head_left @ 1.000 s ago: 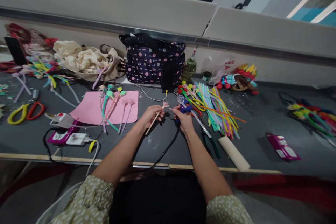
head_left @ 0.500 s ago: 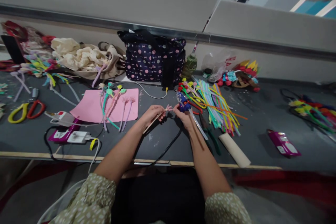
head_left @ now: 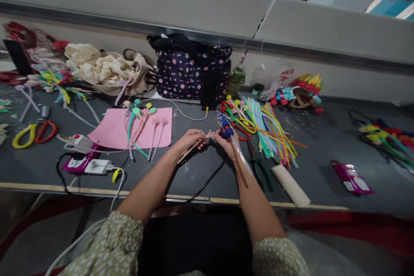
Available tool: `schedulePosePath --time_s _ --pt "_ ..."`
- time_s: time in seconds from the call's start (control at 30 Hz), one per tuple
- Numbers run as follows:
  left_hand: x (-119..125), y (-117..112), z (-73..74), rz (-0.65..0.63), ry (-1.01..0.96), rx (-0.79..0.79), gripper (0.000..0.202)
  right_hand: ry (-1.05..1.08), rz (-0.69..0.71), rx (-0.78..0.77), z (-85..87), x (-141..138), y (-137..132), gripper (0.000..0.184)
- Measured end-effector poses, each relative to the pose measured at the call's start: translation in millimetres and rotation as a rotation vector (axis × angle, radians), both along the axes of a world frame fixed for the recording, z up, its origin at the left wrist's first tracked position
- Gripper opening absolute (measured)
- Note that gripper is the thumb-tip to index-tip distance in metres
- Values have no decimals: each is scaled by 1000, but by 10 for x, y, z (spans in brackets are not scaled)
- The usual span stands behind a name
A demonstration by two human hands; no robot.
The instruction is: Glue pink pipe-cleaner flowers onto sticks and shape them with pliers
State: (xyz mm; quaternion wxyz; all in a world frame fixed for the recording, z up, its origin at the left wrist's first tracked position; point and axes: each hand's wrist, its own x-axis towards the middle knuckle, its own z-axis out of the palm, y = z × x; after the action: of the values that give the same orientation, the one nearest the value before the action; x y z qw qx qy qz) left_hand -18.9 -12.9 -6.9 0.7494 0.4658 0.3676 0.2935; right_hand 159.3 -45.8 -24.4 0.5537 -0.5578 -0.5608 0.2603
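My left hand (head_left: 188, 139) is closed on a thin stick with a small pink flower (head_left: 209, 134) at its tip. My right hand (head_left: 229, 144) grips a blue glue gun (head_left: 225, 128) whose clear glue stick (head_left: 243, 160) juts back over my wrist. Its black cable (head_left: 207, 180) runs down to the desk's front edge. The gun's nose sits right beside the pink flower, and the two hands almost touch above the dark grey desk (head_left: 310, 159).
A pink sheet (head_left: 116, 129) with finished flower stems lies left. Coloured pipe cleaners (head_left: 268, 129), green pliers (head_left: 260, 166) and a cardboard tube (head_left: 289, 185) lie right. A polka-dot bag (head_left: 190, 71), beige cloth, scissors (head_left: 34, 131), a power strip (head_left: 86, 164) and a purple packet (head_left: 352, 177) are about.
My two hands have come together. The glue gun has swung up so its nose meets the pink flower, and the stick's tip has shifted right toward it.
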Motion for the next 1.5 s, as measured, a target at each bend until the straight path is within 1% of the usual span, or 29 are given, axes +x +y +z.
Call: schedulePosePath --time_s 0.23,0.33,0.47,0.57,0.87,1.07,1.17,1.3,1.5 --pt "-3 -3 -6 -17 16 19 15 -92 73 -11 129 15 -79 17" --pt "-4 -7 -8 -19 17 28 15 -125 66 -13 109 19 -76 16" --pt "-11 -6 -17 -24 18 36 14 -168 15 -28 41 21 -57 16" --pt "-19 -1 -30 -37 15 52 13 -180 28 -15 19 28 -57 18" --pt "-29 6 -48 -53 1 86 13 -197 66 -1 92 29 -93 19" --pt "-35 15 -58 -65 8 101 11 -208 73 -3 86 35 -83 20" --pt "-35 15 -60 -67 15 103 11 -219 68 1 88 39 -83 18" --pt "-36 9 -61 -75 13 111 10 -227 95 -3 102 45 -94 16" --pt "-34 -2 -45 -77 16 125 10 -211 102 -6 116 38 -102 18"
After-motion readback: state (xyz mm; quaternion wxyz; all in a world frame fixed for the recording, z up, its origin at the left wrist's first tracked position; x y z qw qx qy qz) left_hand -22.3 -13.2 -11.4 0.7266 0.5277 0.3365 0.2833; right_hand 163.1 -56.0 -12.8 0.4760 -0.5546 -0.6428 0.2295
